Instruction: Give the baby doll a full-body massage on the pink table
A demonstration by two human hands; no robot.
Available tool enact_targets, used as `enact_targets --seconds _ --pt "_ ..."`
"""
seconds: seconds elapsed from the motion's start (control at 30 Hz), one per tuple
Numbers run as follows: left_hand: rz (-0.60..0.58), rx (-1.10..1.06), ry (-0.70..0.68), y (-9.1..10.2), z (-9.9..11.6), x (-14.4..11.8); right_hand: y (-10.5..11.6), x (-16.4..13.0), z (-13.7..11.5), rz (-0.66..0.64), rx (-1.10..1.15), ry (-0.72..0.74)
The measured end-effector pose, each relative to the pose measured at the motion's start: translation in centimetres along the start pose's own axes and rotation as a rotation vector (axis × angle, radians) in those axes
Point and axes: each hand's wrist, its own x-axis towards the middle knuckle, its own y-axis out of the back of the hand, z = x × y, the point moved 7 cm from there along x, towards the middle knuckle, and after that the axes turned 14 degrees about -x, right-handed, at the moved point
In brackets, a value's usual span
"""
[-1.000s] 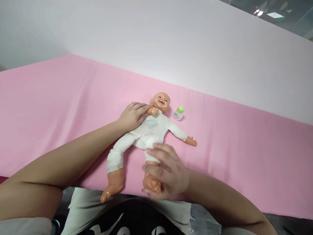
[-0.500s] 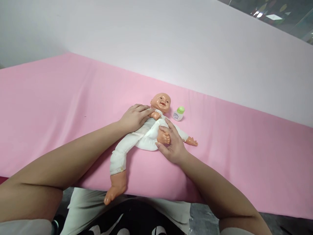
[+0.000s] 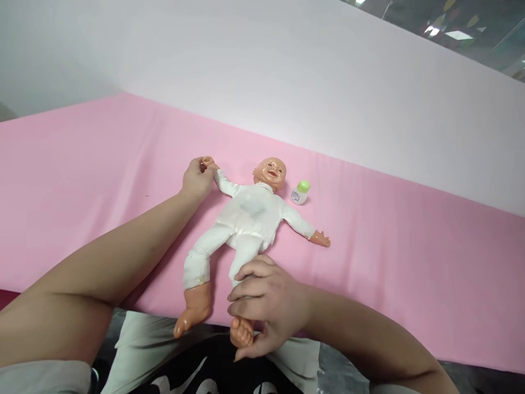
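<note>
A plastic baby doll [image 3: 250, 216] in a white suit lies on its back on the pink surface [image 3: 102, 180], head away from me. My left hand [image 3: 198, 178] grips the doll's small hand and holds that arm stretched out to the left. My right hand [image 3: 268, 303] is wrapped around the lower leg just above the bare foot, at the near edge of the surface. The doll's other arm and other leg lie free.
A small white bottle with a green cap [image 3: 301, 192] lies beside the doll's head on the right. A pale wall [image 3: 287, 82] rises behind the pink surface. My lap in light and black clothing [image 3: 197, 372] is just below the near edge.
My right hand brought the doll's leg from folded up against its belly back down to straight. My left hand pulled the doll's arm from its chest out to the left.
</note>
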Motion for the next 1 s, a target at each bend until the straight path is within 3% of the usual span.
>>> enact_targets --seconds 0.13,0.3,0.43,0.5,0.63,0.7,0.83,1.0 --pt "-0.066 0.301 0.006 0.2 0.8 0.0 -2.6 -0.6 0.0 -0.101 -0.037 -0.008" --pt "-0.177 0.566 -0.115 -0.8 2.1 -1.1 -2.9 -1.3 0.7 -0.172 -0.073 -0.059" --pt "-0.177 0.622 -0.320 -1.6 4.7 -3.6 -0.1 -2.0 4.7 -0.034 -0.162 -0.374" --pt "-0.260 0.617 -0.405 -2.5 6.0 -5.5 1.2 -2.6 7.4 0.002 -0.221 -0.577" --pt "-0.554 0.614 -0.373 -4.7 7.1 -9.0 1.4 -4.8 12.4 -0.210 -0.241 -1.027" --pt "-0.621 0.615 -0.330 -5.2 7.4 -10.1 1.4 -5.4 13.7 -0.244 -0.223 -1.140" --pt "-0.652 0.564 -0.247 -5.6 7.7 -11.3 1.8 -5.5 14.9 -0.091 -0.122 -1.234" --pt "-0.703 0.362 -0.139 -6.0 7.5 -12.7 0.9 -4.4 16.1 0.177 0.270 -1.243"
